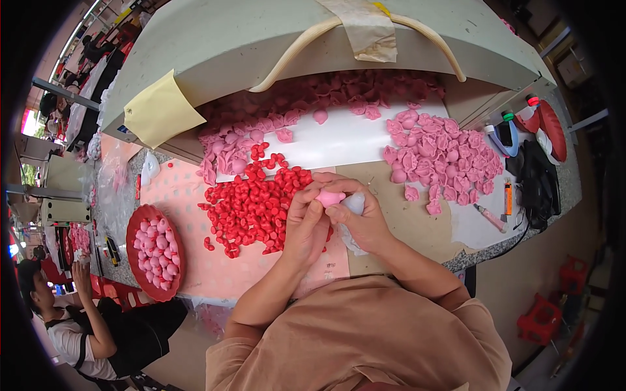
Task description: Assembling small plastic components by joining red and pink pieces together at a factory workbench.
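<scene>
A small smooth pink rubbery piece [332, 197], with a rounded end and a narrower tip, is pinched between the fingers and thumb of my left hand [305, 221]. My right hand [366, 220] is closed around a pale, translucent whitish lump [355, 202], and its thumb presses against the pink piece. Just left of my hands lies a heap of small glossy red pieces [257, 205]. Beyond my right hand spreads a pile of pink, petal-like hollow pieces [438, 153]. My fingers hide part of what they hold.
A grey metal hood [215, 49] arches over more pink pieces. At the left, a red dish [134, 260] holds pink balls with red parts. On the right lie an orange-labelled tube [508, 197], a pink-handled tool [490, 218] and a black bag [540, 186]. A co-worker [72, 319] sits at lower left.
</scene>
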A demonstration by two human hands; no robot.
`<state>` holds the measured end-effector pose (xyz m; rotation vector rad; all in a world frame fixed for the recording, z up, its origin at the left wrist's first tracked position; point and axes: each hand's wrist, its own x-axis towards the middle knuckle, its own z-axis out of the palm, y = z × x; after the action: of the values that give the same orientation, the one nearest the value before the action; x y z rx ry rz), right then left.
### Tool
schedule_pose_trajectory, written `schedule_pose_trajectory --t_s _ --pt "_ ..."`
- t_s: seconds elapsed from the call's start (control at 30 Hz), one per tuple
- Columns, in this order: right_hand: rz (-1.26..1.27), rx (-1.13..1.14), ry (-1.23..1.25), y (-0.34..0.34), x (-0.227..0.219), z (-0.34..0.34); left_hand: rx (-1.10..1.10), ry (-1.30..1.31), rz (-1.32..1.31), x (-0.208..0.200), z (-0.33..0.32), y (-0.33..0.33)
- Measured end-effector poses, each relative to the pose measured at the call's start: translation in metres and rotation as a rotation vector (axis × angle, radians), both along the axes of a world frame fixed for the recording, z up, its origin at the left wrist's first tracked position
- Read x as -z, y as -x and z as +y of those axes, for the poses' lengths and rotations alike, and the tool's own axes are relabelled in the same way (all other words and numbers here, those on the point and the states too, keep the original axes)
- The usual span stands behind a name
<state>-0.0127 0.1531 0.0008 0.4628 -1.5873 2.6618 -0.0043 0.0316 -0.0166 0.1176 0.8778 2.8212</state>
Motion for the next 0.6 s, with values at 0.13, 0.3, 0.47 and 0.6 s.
schedule_pose_trajectory --t_s 0.13,0.3,0.47,0.6 --pt "-0.078 0.015 -0.016 -0.0023 -0.0049 0.0024 0.060 0.000 0.004 -0.0002 -0.0024 0.0019" --pt "-0.022 0.030 -0.088 -0.0014 -0.0063 0.0052 0.024 -0.025 -0.005 0.0003 0.0004 0.0001" --pt "-0.034 0.063 -0.088 -0.0026 -0.0026 0.0039 0.013 0.006 -0.008 -0.0028 0.0035 -0.0005" --pt "-0.044 0.075 -0.094 -0.0033 -0.0017 0.0031 -0.004 0.032 -0.008 -0.0010 0.0042 -0.0007"
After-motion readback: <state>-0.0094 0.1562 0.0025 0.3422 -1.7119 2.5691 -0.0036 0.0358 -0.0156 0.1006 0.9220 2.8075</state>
